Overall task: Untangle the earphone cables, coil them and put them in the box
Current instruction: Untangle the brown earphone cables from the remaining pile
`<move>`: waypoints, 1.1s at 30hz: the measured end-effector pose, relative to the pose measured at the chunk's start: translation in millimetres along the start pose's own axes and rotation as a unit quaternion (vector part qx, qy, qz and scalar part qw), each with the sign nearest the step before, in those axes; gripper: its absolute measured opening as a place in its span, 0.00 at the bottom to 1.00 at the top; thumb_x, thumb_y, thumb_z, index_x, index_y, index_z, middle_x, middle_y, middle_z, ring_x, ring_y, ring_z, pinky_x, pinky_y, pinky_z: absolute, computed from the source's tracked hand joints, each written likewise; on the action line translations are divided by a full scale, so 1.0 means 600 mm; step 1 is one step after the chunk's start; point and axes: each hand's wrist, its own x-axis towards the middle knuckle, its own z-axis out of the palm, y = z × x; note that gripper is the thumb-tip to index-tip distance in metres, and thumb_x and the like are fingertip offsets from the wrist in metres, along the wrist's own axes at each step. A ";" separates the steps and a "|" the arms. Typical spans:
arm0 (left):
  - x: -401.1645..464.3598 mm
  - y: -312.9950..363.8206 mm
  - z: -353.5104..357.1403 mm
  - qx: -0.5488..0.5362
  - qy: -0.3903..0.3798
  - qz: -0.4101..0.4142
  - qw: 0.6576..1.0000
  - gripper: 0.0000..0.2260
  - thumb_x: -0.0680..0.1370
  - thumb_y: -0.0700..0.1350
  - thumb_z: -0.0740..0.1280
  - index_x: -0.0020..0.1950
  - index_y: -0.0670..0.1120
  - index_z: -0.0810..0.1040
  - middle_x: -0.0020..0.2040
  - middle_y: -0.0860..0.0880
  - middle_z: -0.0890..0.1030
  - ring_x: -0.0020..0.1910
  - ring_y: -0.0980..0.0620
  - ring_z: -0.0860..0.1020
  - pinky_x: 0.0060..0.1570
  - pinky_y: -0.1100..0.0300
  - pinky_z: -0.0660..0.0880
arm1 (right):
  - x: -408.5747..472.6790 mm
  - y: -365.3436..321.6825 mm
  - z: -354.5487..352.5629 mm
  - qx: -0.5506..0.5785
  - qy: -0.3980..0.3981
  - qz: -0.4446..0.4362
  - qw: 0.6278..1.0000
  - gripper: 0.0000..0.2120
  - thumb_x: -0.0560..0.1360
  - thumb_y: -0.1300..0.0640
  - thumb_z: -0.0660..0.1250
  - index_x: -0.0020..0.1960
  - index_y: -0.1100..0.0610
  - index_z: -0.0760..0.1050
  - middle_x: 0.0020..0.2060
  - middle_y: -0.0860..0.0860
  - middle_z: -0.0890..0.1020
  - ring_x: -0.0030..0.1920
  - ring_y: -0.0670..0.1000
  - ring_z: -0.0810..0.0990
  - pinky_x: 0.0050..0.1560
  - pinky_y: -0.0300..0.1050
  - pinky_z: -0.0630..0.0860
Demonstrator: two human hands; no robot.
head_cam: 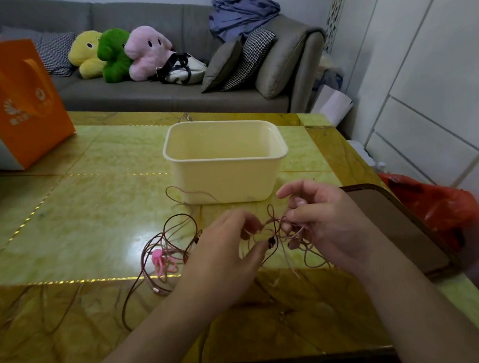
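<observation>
On the glossy yellow-green table (69,202), loose cable loops with a pink clip (158,258) lie at nine o'clock of the left hand (227,249). Both hands hold the tangled earphone cables (277,230) between them: left hand pinching, right hand (320,226) with fingers curled round strands. The cream box (226,179) stands just beyond, at twelve; an orange paper bag (20,102) at ten; a grey sofa (167,95) with plush toys (117,54) farthest.
</observation>
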 end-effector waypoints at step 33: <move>-0.008 -0.006 0.013 0.005 0.025 0.004 1.000 0.05 0.78 0.50 0.74 0.48 0.57 0.79 0.50 0.60 0.76 0.54 0.57 0.76 0.52 0.57 0.74 | -0.002 0.001 0.009 0.020 -0.012 0.010 1.000 0.15 0.75 0.78 0.62 0.55 0.64 0.79 0.34 0.51 0.69 0.34 0.53 0.79 0.28 0.48 0.72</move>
